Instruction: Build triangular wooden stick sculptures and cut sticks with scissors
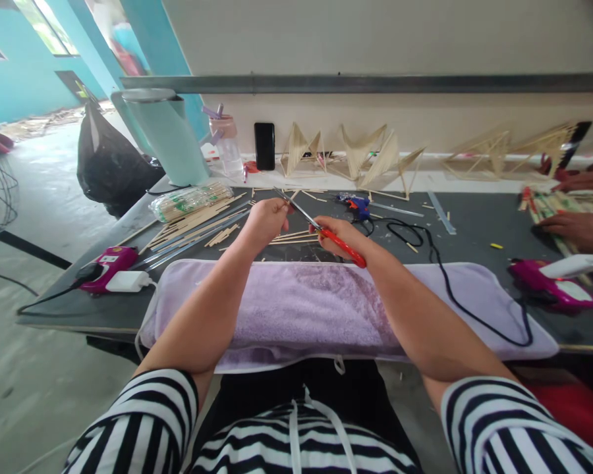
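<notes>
Red-handled scissors [343, 247] are in my right hand [337, 236], their blades pointing up and left toward my left hand [271, 220]. The fingers of my left hand are pinched together beside the blade tips, at what looks like the end of a thin wooden stick; the detail is too small to be sure. Loose sticks [296, 238] lie on the dark table between and under my hands. More sticks [192, 220] and clear glue sticks lie to the left. A blue glue gun [360, 207] rests beyond my right hand.
A purple towel [306, 303] covers the table's front edge. Stick frames [366, 155], a phone [264, 146], a bottle [227, 148] and a tall jug [168, 138] stand behind. Magenta power strips [109, 266] lie at both sides. A black cable crosses the right; another person's hands work there.
</notes>
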`<state>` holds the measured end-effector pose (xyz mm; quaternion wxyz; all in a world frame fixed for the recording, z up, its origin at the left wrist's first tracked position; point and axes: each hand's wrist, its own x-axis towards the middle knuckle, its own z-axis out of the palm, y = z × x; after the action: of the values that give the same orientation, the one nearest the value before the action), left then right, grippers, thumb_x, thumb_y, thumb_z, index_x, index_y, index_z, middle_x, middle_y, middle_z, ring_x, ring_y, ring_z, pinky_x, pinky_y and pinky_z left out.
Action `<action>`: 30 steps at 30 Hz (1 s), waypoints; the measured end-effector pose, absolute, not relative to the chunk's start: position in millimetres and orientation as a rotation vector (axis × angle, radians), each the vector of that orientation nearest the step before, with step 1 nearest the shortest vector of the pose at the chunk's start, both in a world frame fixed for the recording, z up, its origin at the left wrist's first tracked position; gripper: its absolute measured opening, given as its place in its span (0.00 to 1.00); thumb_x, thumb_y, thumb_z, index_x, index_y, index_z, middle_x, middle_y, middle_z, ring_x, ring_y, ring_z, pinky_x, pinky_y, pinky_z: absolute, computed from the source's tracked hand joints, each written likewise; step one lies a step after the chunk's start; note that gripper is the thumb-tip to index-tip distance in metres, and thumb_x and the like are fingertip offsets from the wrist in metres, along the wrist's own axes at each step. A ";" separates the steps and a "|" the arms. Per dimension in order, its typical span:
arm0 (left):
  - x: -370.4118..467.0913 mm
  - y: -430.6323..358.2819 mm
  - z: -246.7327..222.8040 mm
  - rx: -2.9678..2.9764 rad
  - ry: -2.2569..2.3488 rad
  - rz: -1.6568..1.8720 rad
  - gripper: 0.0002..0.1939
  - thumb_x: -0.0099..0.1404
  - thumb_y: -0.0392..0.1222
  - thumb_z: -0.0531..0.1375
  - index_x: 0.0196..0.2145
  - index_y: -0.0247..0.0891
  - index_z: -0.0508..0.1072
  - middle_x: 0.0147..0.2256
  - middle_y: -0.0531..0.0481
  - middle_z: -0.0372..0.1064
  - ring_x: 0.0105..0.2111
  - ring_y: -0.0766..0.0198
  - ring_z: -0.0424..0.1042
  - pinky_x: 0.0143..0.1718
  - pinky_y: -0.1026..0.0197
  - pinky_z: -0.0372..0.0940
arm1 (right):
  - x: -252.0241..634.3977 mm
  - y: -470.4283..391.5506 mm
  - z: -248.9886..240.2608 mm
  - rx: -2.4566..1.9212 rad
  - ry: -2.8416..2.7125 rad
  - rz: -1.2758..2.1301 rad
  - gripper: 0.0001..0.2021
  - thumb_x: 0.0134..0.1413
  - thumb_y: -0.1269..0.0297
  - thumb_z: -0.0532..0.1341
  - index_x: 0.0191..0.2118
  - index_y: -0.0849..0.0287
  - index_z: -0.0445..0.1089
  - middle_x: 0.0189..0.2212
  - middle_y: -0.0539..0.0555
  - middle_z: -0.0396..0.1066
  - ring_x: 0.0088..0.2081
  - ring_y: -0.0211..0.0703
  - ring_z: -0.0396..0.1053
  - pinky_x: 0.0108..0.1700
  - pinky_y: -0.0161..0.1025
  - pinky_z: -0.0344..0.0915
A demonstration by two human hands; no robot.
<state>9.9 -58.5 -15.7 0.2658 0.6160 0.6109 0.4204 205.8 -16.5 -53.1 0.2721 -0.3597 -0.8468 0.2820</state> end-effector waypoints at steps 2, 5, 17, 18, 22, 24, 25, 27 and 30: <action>10.5 -59.0 -15.7 1.751 1.727 1.131 0.12 0.60 0.36 0.50 0.30 0.35 0.73 0.17 0.55 0.65 0.14 0.73 0.57 0.18 0.69 0.52 | 205.5 -14.9 -54.1 -0.971 -2.282 0.756 0.14 0.38 0.72 0.53 0.34 0.56 0.68 0.19 0.46 0.62 0.21 0.36 0.57 0.26 0.34 0.54; 10.9 -59.7 -15.1 1.818 1.788 1.125 0.12 0.60 0.36 0.50 0.30 0.34 0.74 0.17 0.55 0.65 0.15 0.72 0.58 0.19 0.69 0.53 | 205.1 -13.2 -55.4 -0.959 -2.280 0.751 0.14 0.35 0.71 0.53 0.34 0.57 0.68 0.21 0.46 0.65 0.23 0.37 0.59 0.27 0.33 0.55; 4.1 -56.6 -13.0 1.371 1.392 1.081 0.10 0.66 0.38 0.50 0.32 0.34 0.69 0.19 0.56 0.64 0.10 0.76 0.56 0.12 0.70 0.46 | 207.0 -8.2 -58.5 -0.903 -2.322 0.800 0.16 0.35 0.71 0.52 0.35 0.58 0.67 0.23 0.46 0.63 0.24 0.36 0.58 0.28 0.33 0.54; 3.5 -56.7 -12.2 1.364 1.383 1.084 0.09 0.65 0.38 0.51 0.32 0.34 0.69 0.19 0.56 0.64 0.10 0.76 0.57 0.12 0.71 0.46 | 207.4 -9.0 -56.6 -0.900 -2.335 0.812 0.16 0.35 0.71 0.52 0.35 0.58 0.67 0.23 0.46 0.63 0.24 0.36 0.58 0.28 0.33 0.54; 5.4 -60.0 -8.0 1.370 1.407 1.117 0.08 0.64 0.36 0.52 0.31 0.33 0.70 0.17 0.56 0.63 0.11 0.76 0.57 0.11 0.71 0.46 | 208.8 -14.7 -48.0 -0.973 -2.356 0.819 0.18 0.36 0.72 0.52 0.38 0.58 0.68 0.22 0.46 0.63 0.22 0.36 0.57 0.27 0.33 0.53; 7.8 -62.3 -5.8 1.381 1.445 1.133 0.08 0.63 0.36 0.52 0.30 0.33 0.71 0.17 0.57 0.62 0.11 0.75 0.56 0.11 0.71 0.47 | 209.2 -17.2 -45.4 -1.000 -2.355 0.819 0.19 0.37 0.72 0.52 0.39 0.57 0.68 0.21 0.45 0.63 0.21 0.35 0.56 0.27 0.33 0.52; 8.9 -63.2 -5.1 1.394 1.466 1.139 0.08 0.63 0.36 0.52 0.30 0.33 0.71 0.16 0.57 0.62 0.11 0.75 0.56 0.11 0.71 0.47 | 209.3 -18.0 -44.6 -1.009 -2.357 0.821 0.19 0.38 0.73 0.51 0.39 0.57 0.68 0.21 0.45 0.63 0.21 0.35 0.56 0.27 0.33 0.52; 9.9 -63.9 -5.0 1.432 1.507 1.148 0.09 0.62 0.36 0.52 0.30 0.33 0.71 0.16 0.57 0.62 0.11 0.75 0.56 0.12 0.71 0.48 | 209.2 -18.7 -43.9 -1.029 -2.364 0.824 0.19 0.38 0.73 0.51 0.40 0.57 0.68 0.21 0.45 0.63 0.21 0.35 0.55 0.26 0.33 0.52; 8.7 -62.5 -8.0 1.515 1.561 1.146 0.10 0.61 0.38 0.53 0.30 0.33 0.72 0.16 0.56 0.62 0.11 0.75 0.57 0.13 0.71 0.50 | 209.0 -18.8 -43.3 -1.054 -2.373 0.831 0.20 0.38 0.73 0.51 0.41 0.57 0.67 0.21 0.45 0.64 0.20 0.34 0.55 0.25 0.33 0.51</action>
<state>8.7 -62.5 -8.0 0.3350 0.5807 0.5982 0.4390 209.0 -18.8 -43.3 0.2059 -0.3784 -0.8517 0.2984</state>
